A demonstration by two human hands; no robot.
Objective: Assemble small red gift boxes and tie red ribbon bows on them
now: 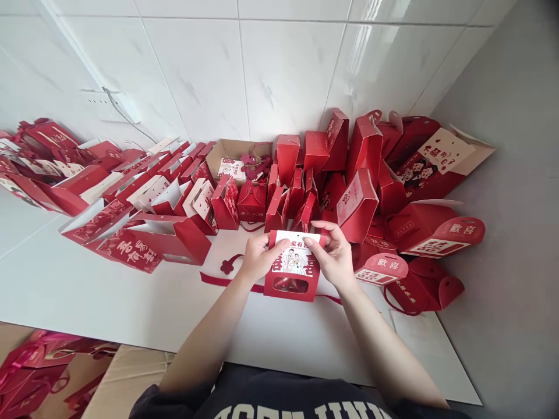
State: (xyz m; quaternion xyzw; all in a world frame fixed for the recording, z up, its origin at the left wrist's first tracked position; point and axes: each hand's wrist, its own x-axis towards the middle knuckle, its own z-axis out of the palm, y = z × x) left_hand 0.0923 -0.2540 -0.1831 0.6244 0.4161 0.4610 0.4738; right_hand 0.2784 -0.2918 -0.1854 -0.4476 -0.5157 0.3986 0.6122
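Observation:
A small red gift box [292,273] with a white printed front and a cut-out window lies on the white surface [109,297] in front of me. My left hand [257,256] grips its upper left corner, fingers curled over the top edge. On the upper right edge, my right hand [334,253] pinches the top flap between thumb and fingers. A red ribbon [227,279] with a flower-shaped end runs under the box.
Several red folded gift boxes [301,174] crowd the back along the tiled wall, with flatter red bags [131,233] to the left. An open cardboard box [231,154] holds red tags. More red boxes [419,244] pile at right. A carton [52,372] sits at lower left.

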